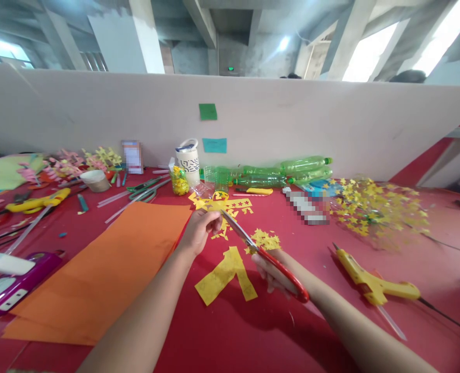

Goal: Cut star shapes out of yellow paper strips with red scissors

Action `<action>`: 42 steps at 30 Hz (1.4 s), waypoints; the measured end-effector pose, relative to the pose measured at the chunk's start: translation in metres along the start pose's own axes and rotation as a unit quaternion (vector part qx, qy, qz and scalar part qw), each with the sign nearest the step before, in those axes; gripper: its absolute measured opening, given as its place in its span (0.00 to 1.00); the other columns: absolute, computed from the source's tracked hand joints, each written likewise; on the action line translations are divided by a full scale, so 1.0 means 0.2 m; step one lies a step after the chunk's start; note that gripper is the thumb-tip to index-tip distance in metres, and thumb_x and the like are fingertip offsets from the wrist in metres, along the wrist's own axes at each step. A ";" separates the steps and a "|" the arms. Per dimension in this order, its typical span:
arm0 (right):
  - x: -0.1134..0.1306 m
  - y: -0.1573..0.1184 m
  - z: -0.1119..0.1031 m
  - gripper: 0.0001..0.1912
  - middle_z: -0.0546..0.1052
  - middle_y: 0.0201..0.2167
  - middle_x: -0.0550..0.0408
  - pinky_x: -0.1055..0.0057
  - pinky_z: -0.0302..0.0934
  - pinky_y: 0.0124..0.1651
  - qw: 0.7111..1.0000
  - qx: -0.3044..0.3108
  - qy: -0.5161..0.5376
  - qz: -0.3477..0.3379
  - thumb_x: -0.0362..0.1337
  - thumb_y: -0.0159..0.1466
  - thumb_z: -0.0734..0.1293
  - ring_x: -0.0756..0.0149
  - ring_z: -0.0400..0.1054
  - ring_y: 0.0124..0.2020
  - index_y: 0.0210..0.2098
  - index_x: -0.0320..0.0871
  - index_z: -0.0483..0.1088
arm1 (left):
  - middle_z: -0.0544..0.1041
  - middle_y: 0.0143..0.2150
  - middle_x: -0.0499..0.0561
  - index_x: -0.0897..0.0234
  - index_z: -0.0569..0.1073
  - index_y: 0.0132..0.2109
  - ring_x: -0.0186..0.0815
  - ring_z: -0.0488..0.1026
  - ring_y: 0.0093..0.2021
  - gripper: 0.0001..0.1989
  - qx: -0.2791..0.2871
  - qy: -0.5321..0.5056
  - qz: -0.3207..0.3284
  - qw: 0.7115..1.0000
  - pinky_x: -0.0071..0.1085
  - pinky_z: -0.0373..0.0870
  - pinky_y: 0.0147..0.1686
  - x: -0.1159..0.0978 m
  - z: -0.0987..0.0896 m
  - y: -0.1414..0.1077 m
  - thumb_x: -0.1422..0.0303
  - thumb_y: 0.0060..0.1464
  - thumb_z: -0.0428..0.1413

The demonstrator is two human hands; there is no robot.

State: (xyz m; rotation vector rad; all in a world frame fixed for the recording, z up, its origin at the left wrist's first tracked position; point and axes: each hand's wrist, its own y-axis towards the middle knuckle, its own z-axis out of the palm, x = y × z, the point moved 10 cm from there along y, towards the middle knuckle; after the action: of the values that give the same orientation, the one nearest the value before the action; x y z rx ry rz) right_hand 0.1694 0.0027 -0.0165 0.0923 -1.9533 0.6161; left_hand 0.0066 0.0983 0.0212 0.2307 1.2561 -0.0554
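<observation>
Left hand [202,228] pinches yellow paper [214,205], toward far edge of table [222,336]; right hand [270,269] wrapped round scissors [253,245]; blades' long axis slants far-left, tips just beside left fingertips.

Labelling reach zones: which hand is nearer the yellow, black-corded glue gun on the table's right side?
Right. The right hand, holding red-handled metal scissors, is left of the yellow, black-corded glue gun, not touching it; the left hand, pinching yellow paper, is farther left and farther forward.

Shows bare forearms [148,300], tapering toward the wrists [187,250]. Ends in a bare left hand [199,228] and bare right hand [284,258] (partly hidden).
</observation>
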 end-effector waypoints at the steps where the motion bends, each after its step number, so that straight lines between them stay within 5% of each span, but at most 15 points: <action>1: 0.00 0.00 0.00 0.26 0.62 0.10 0.63 0.82 0.48 0.10 1.000 0.002 -0.001 -0.002 0.57 0.59 0.63 0.78 0.55 0.08 0.21 0.41 0.61 | 0.66 0.14 0.46 0.67 0.70 0.18 0.25 0.60 0.17 0.14 0.000 -0.001 -0.001 1.000 0.24 0.54 0.19 0.00 0.00 0.00 0.67 0.47 0.56; 8: -0.04 0.02 -0.01 0.26 0.62 0.12 0.62 0.82 0.48 0.09 1.000 -0.003 0.003 0.010 0.58 0.57 0.65 0.73 0.62 0.11 0.21 0.41 0.62 | 0.63 0.12 0.45 0.66 0.68 0.16 0.25 0.57 0.15 0.13 -0.003 0.004 -0.012 1.000 0.25 0.49 0.17 0.00 -0.02 0.01 0.66 0.44 0.57; 23: -0.06 0.03 0.00 0.25 0.62 0.11 0.62 0.81 0.47 0.07 1.000 0.003 0.000 0.010 0.57 0.57 0.65 0.75 0.58 0.09 0.21 0.41 0.62 | 0.62 0.11 0.45 0.66 0.67 0.15 0.25 0.56 0.15 0.14 0.010 0.003 -0.018 1.000 0.26 0.48 0.18 0.00 -0.01 0.01 0.67 0.44 0.56; 42: -0.02 0.03 0.02 0.26 0.60 0.09 0.65 0.78 0.55 0.16 0.998 0.004 0.043 -0.049 0.58 0.62 0.59 0.76 0.56 0.10 0.23 0.42 0.61 | 0.69 0.19 0.47 0.65 0.70 0.22 0.29 0.64 0.21 0.15 -0.054 0.073 0.035 0.995 0.27 0.60 0.22 0.02 0.01 -0.03 0.60 0.51 0.56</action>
State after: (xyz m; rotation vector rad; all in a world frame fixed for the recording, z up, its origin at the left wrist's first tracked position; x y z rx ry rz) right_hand 0.1656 0.0052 -0.0242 0.1632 -1.8510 0.5553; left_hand 0.0085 0.0914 0.0172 0.1873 1.3913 0.0902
